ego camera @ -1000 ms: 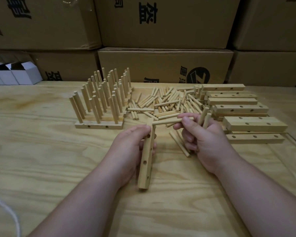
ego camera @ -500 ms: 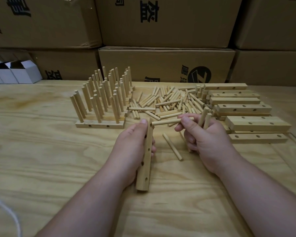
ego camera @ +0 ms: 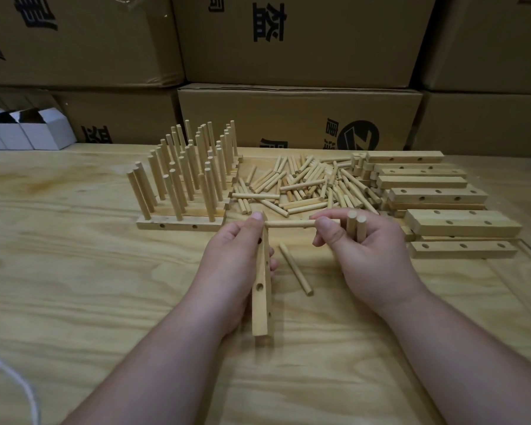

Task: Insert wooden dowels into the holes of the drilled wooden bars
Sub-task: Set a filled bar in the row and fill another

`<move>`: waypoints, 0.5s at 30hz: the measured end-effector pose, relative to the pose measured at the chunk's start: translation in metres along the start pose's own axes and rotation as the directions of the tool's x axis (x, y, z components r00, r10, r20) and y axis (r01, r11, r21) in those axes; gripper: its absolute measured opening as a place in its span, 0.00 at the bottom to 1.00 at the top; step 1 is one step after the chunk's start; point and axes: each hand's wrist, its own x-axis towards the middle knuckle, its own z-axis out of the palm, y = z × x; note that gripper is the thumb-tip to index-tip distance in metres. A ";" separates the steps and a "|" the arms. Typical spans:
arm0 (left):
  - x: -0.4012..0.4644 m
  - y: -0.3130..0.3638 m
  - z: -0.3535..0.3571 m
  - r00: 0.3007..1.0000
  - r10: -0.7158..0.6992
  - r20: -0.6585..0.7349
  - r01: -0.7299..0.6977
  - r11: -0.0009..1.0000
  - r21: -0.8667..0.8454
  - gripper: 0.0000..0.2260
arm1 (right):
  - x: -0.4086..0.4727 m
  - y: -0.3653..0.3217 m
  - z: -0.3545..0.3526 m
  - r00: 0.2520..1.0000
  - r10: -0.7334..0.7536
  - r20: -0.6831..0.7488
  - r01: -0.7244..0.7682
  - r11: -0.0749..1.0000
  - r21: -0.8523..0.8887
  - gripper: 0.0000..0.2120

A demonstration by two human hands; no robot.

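My left hand [ego camera: 232, 265] grips a drilled wooden bar [ego camera: 261, 297] that points away from me, its holes facing right and up. My right hand [ego camera: 365, 256] pinches a horizontal dowel [ego camera: 288, 224] between thumb and forefinger, its left tip at the bar's far end. Two more dowels [ego camera: 356, 228] stick up from that hand's curled fingers. One loose dowel [ego camera: 295, 269] lies on the table between my hands. A pile of dowels [ego camera: 301, 187] lies behind them.
Finished bars with upright dowels [ego camera: 184, 191] stand at the back left. Drilled bars without dowels [ego camera: 436, 196] are stacked at the right. Cardboard boxes [ego camera: 298, 118] wall off the back, small white boxes [ego camera: 28, 131] sit far left, and a white cord [ego camera: 10, 381] lies at the lower left.
The left hand tilted the bar a little and its far end rose toward the pinched dowel's tip. One dowel now lies on the table between the hands.
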 end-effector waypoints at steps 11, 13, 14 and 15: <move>-0.007 0.005 0.002 0.993 0.029 -0.115 -0.001 0.972 0.235 0.30 | -0.003 0.002 0.004 0.998 -0.068 0.017 0.070 0.991 -0.114 0.09; -0.006 0.004 0.002 0.992 0.019 -0.124 0.011 0.972 0.234 0.29 | -0.002 0.002 0.003 0.994 -0.109 0.023 0.112 0.982 -0.154 0.08; -0.005 0.004 0.002 0.993 0.019 -0.118 0.010 0.971 0.238 0.28 | 0.000 0.002 0.002 0.991 -0.128 0.030 0.131 0.975 -0.177 0.06; -0.005 0.003 0.001 0.994 0.023 -0.107 0.004 0.970 0.245 0.28 | 0.001 0.002 0.001 0.989 -0.143 0.039 0.148 0.968 -0.202 0.05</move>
